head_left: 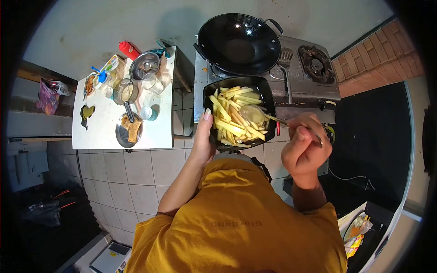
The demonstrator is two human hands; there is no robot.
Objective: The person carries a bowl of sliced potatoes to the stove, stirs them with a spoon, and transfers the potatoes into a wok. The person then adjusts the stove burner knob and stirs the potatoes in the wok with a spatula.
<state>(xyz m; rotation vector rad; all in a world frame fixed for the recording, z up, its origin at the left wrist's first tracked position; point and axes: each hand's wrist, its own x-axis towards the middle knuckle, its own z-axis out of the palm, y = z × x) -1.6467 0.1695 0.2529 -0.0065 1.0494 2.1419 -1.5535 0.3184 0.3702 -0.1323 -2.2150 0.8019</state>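
A black square bowl (206,100) full of raw-looking potato sticks (230,127) is held in front of me. My left hand (204,134) grips its left side, the thumb over the rim and the other fingers hidden beneath. My right hand (307,145) is closed around the thin metal handle of a ladle (278,119). The round head of the ladle rests among the potato sticks at the right of the bowl. Just beyond the bowl, a large black wok (239,43) sits on the left burner of the stove.
The gas stove (293,102) has a bare right burner (315,64) and a slotted spatula (286,68) lying on it. On the left, a white table (98,132) carries a red squeeze bottle (129,50), a metal bowl (144,64), a saucepan (125,92) and several cups.
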